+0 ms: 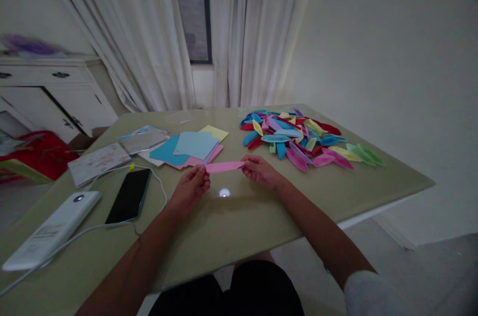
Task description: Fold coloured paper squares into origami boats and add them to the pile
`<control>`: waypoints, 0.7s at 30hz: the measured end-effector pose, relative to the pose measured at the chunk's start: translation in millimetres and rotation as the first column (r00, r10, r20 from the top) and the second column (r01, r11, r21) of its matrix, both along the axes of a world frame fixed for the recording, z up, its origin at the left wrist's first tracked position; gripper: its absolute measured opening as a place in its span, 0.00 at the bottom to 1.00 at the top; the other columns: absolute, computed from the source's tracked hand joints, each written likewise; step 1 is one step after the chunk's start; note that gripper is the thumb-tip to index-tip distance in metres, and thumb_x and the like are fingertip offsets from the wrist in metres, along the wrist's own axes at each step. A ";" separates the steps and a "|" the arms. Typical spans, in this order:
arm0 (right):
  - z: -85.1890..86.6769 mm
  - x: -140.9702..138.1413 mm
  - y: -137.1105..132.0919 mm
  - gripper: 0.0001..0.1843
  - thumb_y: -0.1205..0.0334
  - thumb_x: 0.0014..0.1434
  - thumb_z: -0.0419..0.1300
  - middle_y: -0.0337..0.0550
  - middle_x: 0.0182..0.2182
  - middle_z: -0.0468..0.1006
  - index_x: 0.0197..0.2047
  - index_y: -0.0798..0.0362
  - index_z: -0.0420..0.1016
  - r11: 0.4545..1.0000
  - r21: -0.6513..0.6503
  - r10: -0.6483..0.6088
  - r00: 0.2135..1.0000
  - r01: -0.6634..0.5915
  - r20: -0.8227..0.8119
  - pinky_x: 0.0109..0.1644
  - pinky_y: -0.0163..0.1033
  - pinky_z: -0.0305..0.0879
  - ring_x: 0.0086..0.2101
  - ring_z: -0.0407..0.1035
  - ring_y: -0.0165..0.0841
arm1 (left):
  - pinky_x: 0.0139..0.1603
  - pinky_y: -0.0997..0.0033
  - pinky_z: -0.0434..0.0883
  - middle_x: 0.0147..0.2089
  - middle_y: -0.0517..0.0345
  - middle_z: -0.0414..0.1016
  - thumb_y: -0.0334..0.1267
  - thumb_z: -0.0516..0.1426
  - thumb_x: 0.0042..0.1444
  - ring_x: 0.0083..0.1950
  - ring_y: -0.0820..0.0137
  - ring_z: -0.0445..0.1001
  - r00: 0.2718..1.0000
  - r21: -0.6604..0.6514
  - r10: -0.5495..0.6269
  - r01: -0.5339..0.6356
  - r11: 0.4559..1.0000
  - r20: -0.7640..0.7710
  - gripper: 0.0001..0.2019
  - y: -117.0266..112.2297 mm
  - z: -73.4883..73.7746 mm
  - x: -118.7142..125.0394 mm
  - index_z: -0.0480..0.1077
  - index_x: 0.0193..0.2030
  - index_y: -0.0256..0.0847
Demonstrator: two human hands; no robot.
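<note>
A folded pink paper strip (224, 167) stretches level between the two hands, just above the table (239, 226); the left hand (192, 186) pinches its left end between thumb and fingers, the right hand (259, 170) pinches its right end the same way; just beyond the left hand lie loose square paper sheets (196, 145), blue, pink and yellow, overlapping; beyond the right hand spreads a heap of folded paper pieces (295, 132) in many colours; left of the sheets lies a clear plastic sleeve (144, 141), its contents too indistinct to name; at far left, beside a white cabinet (70, 99), stands a red bag (41, 154), too blurred to tell what it holds; a black smartphone (129, 196) lies near the left forearm
</note>
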State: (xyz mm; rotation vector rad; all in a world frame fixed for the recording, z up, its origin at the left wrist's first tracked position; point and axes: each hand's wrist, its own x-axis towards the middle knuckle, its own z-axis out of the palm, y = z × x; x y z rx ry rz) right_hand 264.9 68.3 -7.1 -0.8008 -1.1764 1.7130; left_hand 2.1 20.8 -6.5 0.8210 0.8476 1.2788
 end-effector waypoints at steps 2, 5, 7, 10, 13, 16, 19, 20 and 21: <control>-0.3 0.6 0.6 0.28 0.43 0.42 0.85 0.34 0.26 0.79 0.35 0.53 0.81 1.000 -0.014 -0.023 0.999 0.023 -0.032 0.31 0.30 0.70 0.25 0.71 0.25 | 0.30 0.83 0.75 0.28 0.64 0.77 0.54 0.81 0.35 0.27 0.80 0.74 1.000 -0.038 0.006 -0.005 0.999 0.031 0.30 -0.1 0.6 0.2 0.76 0.35 0.37; -2.2 -1.3 1.6 0.27 0.45 0.40 0.86 0.35 0.26 0.80 0.33 0.53 0.81 0.998 -0.037 -0.050 0.997 0.048 -0.058 0.30 0.30 0.70 0.25 0.71 0.25 | 0.27 0.83 0.75 0.27 0.62 0.78 0.51 0.83 0.33 0.26 0.79 0.75 0.999 -0.083 -0.006 0.010 0.996 0.053 0.30 -1.0 0.9 2.5 0.77 0.34 0.35; -3.6 -3.8 1.6 0.26 0.47 0.40 0.86 0.36 0.26 0.81 0.32 0.53 0.80 0.997 -0.054 -0.051 0.997 0.048 -0.061 0.29 0.30 0.70 0.24 0.71 0.25 | 0.27 0.84 0.74 0.27 0.61 0.78 0.49 0.83 0.34 0.25 0.79 0.76 0.998 -0.103 -0.018 0.025 0.994 0.063 0.29 -1.9 1.1 4.2 0.77 0.33 0.34; -4.4 -6.4 1.3 0.25 0.49 0.42 0.86 0.36 0.25 0.81 0.31 0.54 0.79 0.997 -0.074 -0.041 0.997 0.037 -0.061 0.30 0.29 0.71 0.24 0.72 0.25 | 0.26 0.83 0.75 0.27 0.60 0.79 0.48 0.83 0.36 0.25 0.77 0.77 0.996 -0.130 -0.040 0.050 0.990 0.077 0.27 -2.8 1.6 5.4 0.77 0.34 0.34; -4.3 -5.3 2.1 0.24 0.49 0.44 0.85 0.36 0.27 0.82 0.34 0.53 0.80 0.995 -0.081 -0.056 0.996 0.050 -0.071 0.31 0.29 0.72 0.26 0.75 0.25 | 0.25 0.82 0.76 0.28 0.58 0.80 0.45 0.82 0.39 0.25 0.76 0.78 0.995 -0.152 -0.050 0.063 0.986 0.084 0.25 -2.5 1.7 4.4 0.77 0.35 0.35; -4.1 -1.8 3.8 0.23 0.50 0.45 0.84 0.36 0.29 0.84 0.36 0.53 0.81 0.994 -0.080 -0.079 0.993 0.072 -0.084 0.33 0.29 0.74 0.27 0.76 0.25 | 0.27 0.82 0.77 0.28 0.58 0.81 0.43 0.81 0.42 0.26 0.76 0.79 0.996 -0.155 -0.044 0.057 0.986 0.083 0.22 -0.8 1.4 2.4 0.77 0.35 0.35; -3.5 1.0 4.7 0.22 0.54 0.45 0.85 0.36 0.30 0.85 0.36 0.52 0.82 0.994 -0.070 -0.093 0.992 0.087 -0.090 0.37 0.30 0.77 0.30 0.79 0.26 | 0.28 0.82 0.77 0.28 0.58 0.81 0.41 0.81 0.42 0.26 0.76 0.78 0.997 -0.153 -0.037 0.048 0.987 0.073 0.21 1.3 0.7 0.3 0.78 0.35 0.34; -3.0 1.6 4.7 0.22 0.54 0.44 0.85 0.37 0.31 0.85 0.37 0.52 0.82 0.994 -0.067 -0.098 0.991 0.092 -0.091 0.39 0.30 0.78 0.32 0.80 0.27 | 0.28 0.83 0.77 0.28 0.57 0.81 0.41 0.81 0.42 0.26 0.76 0.78 0.997 -0.153 -0.036 0.046 0.987 0.067 0.21 1.8 0.4 -0.2 0.79 0.35 0.34; -2.3 1.9 4.5 0.22 0.54 0.44 0.85 0.37 0.32 0.86 0.37 0.52 0.82 0.993 -0.063 -0.102 0.991 0.097 -0.090 0.41 0.31 0.79 0.33 0.80 0.27 | 0.28 0.83 0.77 0.28 0.57 0.82 0.40 0.81 0.42 0.26 0.76 0.79 0.998 -0.153 -0.035 0.044 0.987 0.061 0.21 2.1 0.0 -0.7 0.79 0.36 0.34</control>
